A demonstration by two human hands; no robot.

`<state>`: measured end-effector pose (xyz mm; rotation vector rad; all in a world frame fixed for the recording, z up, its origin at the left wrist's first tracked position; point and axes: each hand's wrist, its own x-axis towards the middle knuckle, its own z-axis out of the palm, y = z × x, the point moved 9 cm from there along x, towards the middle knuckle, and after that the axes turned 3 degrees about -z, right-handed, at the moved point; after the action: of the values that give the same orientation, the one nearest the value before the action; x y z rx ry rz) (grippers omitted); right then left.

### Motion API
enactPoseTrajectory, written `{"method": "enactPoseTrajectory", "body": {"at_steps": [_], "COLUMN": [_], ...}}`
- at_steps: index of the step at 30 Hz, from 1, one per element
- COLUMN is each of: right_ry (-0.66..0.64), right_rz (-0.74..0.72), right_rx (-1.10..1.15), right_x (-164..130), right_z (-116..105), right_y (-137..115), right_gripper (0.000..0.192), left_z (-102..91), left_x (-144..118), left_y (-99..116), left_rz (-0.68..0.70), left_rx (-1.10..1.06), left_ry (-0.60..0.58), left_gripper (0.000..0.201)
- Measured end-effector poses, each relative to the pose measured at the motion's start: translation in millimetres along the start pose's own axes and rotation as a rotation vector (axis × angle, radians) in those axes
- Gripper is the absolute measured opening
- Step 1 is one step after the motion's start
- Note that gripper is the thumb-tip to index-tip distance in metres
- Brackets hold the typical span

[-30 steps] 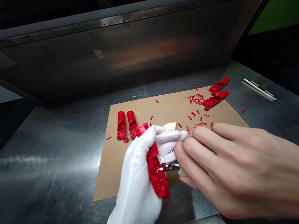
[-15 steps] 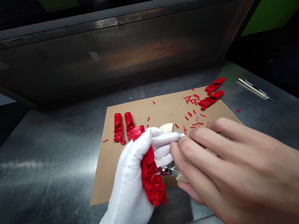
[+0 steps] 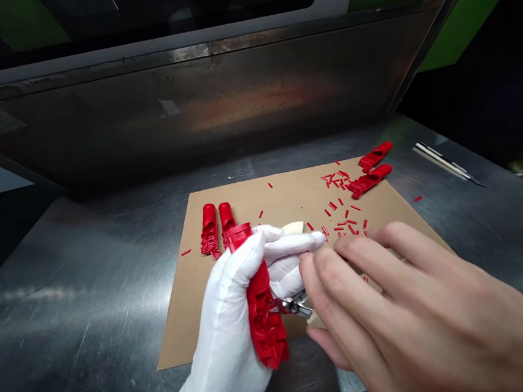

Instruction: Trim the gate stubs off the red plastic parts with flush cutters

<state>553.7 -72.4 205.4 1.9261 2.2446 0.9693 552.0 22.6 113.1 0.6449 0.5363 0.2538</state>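
My left hand (image 3: 222, 323), in a white glove, is closed around a red plastic part (image 3: 266, 319) with a round collar at its top and a ridged, notched lower end. My bare right hand (image 3: 383, 307) grips what look like nippers (image 3: 293, 306), with metal jaws and a cream handle. Their jaws are against the right side of the red part; the tips are partly hidden, so I cannot tell if they are closed. Beyond the gloved fingers a cream-coloured piece (image 3: 294, 227) shows in part.
Under my hands lies a brown board (image 3: 185, 314) on a metal table (image 3: 92, 311). Two similar red parts (image 3: 209, 229) stand left, two more (image 3: 371, 180) lie at the far right. Small red offcuts (image 3: 336, 207) are scattered about. A pen-like knife (image 3: 447, 162) lies right.
The view has shifted slightly, so the board and parts sit a little lower. Both hands keep their grips, and the nippers stay at the red part's side.
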Motion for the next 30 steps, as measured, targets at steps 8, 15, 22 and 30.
{"method": "enactPoseTrajectory", "body": {"at_steps": [8,15,22,30], "right_ry": [0.037,0.073,0.043,0.071], "right_rz": [0.021,0.066,-0.069,-0.105], "right_rx": [0.013,0.099,0.086,0.043], "right_x": [-1.1,-2.4,3.1,1.3], "right_z": [-5.0,1.1,0.4,-4.2], "right_y": [1.8,5.7,3.8,2.8], "right_gripper": [0.020,0.026,0.016,0.022], "left_z": [6.1,3.0,4.7,1.0], "left_x": [-0.4,-0.6,1.2,3.4], "left_y": [-1.1,1.7,2.3,-3.0], "left_rz": [-0.021,0.013,0.025,-0.030], "left_rx": [0.014,-0.009,-0.051,-0.152], "left_ry": [-0.057,-0.030,-0.034,-0.049], "left_gripper": [0.023,0.019,0.019,0.015]}}
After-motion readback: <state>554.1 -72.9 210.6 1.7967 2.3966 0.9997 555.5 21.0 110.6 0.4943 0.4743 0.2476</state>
